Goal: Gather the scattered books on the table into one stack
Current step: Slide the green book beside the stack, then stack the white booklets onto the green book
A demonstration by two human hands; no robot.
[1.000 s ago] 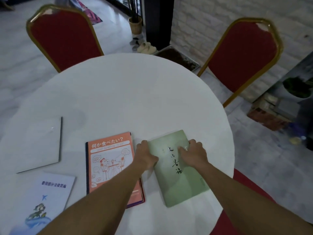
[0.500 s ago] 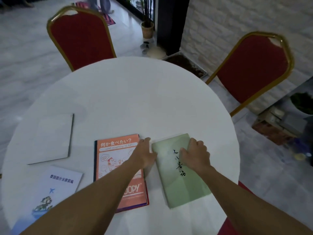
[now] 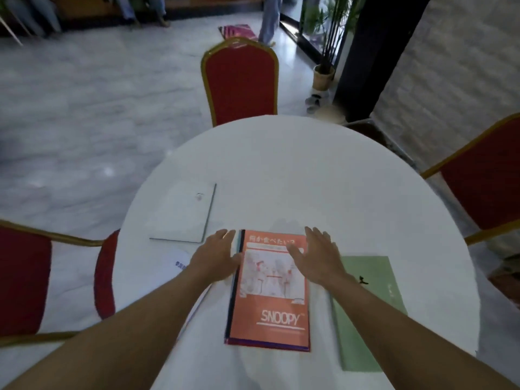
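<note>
Head view: my left hand (image 3: pixel 216 257) and right hand (image 3: pixel 316 257) are spread flat with fingers open, gripping nothing, flanking the top half of the orange Snoopy book (image 3: pixel 271 294). It lies flat on the white round table (image 3: pixel 309 175). The green book (image 3: pixel 371 313) lies just right of it, partly under my right forearm. A white book (image 3: pixel 183 213) sits farther left, and a pale booklet (image 3: pixel 176 263) peeks out beneath my left wrist.

orange book (image 3: pixel 271 294) glossy paper cover; table (image 3: pixel 323 175) smooth matt white; chairs (image 3: pixel 242 83) red cloth, gilt frame.
</note>
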